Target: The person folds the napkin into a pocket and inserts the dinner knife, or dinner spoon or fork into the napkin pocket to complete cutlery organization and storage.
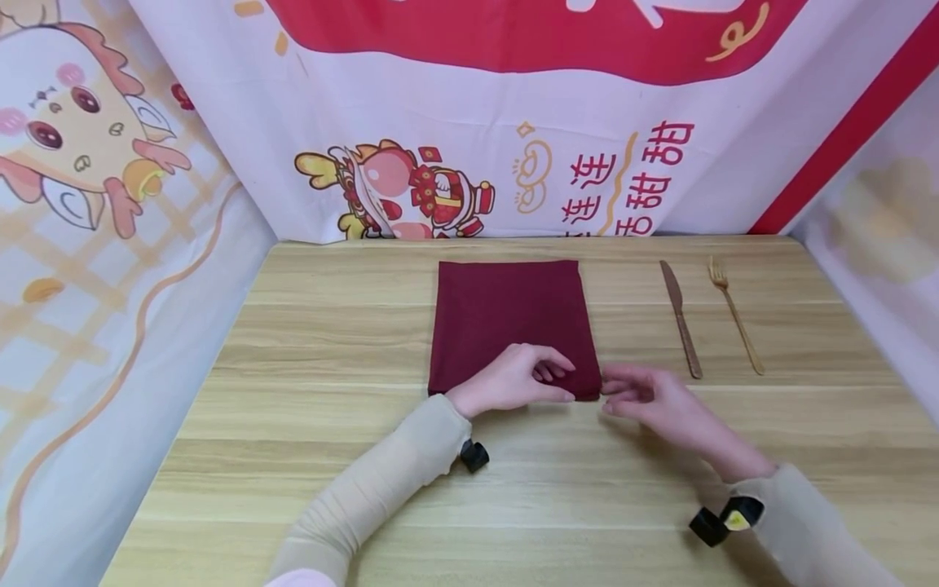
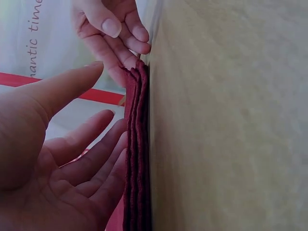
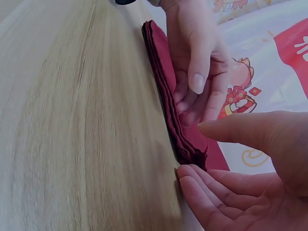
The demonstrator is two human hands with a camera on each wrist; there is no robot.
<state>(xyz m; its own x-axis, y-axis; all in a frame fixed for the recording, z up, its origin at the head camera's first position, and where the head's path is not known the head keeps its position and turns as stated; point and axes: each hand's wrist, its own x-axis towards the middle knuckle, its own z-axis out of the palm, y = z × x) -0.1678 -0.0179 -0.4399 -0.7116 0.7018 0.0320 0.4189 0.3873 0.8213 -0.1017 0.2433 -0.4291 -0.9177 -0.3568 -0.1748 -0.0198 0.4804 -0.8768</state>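
Note:
A dark red cloth [image 1: 506, 310], folded into a near-square, lies flat on the table. Its stacked layers show along the near edge in the left wrist view [image 2: 137, 154] and the right wrist view. The left hand [image 1: 513, 377] rests over the cloth's near part, fingers loosely bent and thumb apart, gripping nothing. At the cloth's near right corner is the right hand [image 1: 660, 405], its fingertips [image 3: 185, 173] touching or very close to that corner, thumb apart, nothing pinched.
To the right of the cloth lie a knife [image 1: 682, 322] and a gold fork [image 1: 736, 318], side by side on the wooden table [image 1: 330, 326]. Printed cloth hangings [image 1: 411, 98] stand behind the table and at both sides.

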